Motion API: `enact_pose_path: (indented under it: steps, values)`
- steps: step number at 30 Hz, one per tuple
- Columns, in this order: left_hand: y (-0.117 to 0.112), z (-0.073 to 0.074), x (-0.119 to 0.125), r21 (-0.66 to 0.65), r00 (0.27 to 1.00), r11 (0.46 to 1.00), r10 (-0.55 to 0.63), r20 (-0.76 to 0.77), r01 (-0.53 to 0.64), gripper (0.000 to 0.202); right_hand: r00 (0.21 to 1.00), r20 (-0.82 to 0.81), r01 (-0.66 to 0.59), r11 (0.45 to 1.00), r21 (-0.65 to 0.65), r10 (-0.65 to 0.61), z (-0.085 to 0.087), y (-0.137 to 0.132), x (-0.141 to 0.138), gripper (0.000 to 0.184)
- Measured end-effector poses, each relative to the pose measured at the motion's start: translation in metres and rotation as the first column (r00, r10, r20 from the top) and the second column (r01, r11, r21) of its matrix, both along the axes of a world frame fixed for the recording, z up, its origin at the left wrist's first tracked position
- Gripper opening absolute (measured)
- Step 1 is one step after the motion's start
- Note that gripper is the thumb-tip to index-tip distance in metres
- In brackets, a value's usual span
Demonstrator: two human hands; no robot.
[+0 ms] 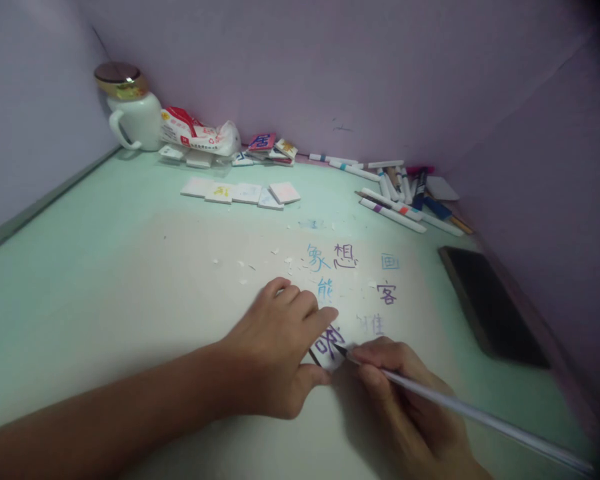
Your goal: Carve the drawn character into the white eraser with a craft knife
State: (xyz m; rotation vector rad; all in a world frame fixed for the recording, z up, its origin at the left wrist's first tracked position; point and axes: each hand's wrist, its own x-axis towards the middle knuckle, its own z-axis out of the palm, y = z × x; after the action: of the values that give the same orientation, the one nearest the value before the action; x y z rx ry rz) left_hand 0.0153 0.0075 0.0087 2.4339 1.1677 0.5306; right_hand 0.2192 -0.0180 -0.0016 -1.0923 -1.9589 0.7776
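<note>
A small white square tile (329,347), marked in purple, is held flat on the pale green tabletop (105,267) under the loosely curled left hand (275,347). A thin grey pen (480,417) is pinched in the right hand (405,393). The tile seems light, stiff and brittle, so it is best gripped at the edges.

The desk (80,267) is pale mint green with a whitish patch, where blue and purple characters (345,257) are written. The near tile (329,347) is white with a purple character; the pen (480,417) is silvery white. The walls (380,67) are pale lilac. Far left, the mug (135,120) is white under a gold lid (120,77), and the bag (195,133) is white with red print. The far markers (395,193) are white with coloured bands. The slab (490,307) on the right is black.
</note>
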Motion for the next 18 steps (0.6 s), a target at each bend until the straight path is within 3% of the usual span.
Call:
enact_pose_path:
  steps: [18]
  values:
    - [0.0007,0.0031,0.0031,0.005,1.0,1.0,0.024,-0.02,-0.024,0.041,1.0,-0.001,0.008,0.999,-0.038,-0.008,0.0059,0.0033,-0.0037,0.01]
